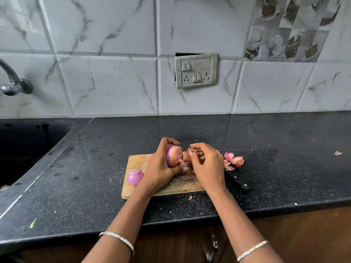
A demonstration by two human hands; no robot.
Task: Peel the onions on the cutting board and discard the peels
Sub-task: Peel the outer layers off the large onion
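My left hand (157,168) grips a partly peeled red onion (173,156) above the wooden cutting board (137,161). Right beside it, my right hand (208,166) pinches a strip of pink peel (188,155) that still hangs from the onion. A second onion (134,177), fully peeled and purple, lies on the board's left side. Loose peels (234,160) are heaped on the black counter just right of the board.
A black-handled knife (237,180) lies at the board's right edge, its blade hidden under my right hand. A sink (28,149) is sunk into the counter at the left, below a tap (13,82). Small peel scraps (337,153) dot the counter. The counter's front edge is close.
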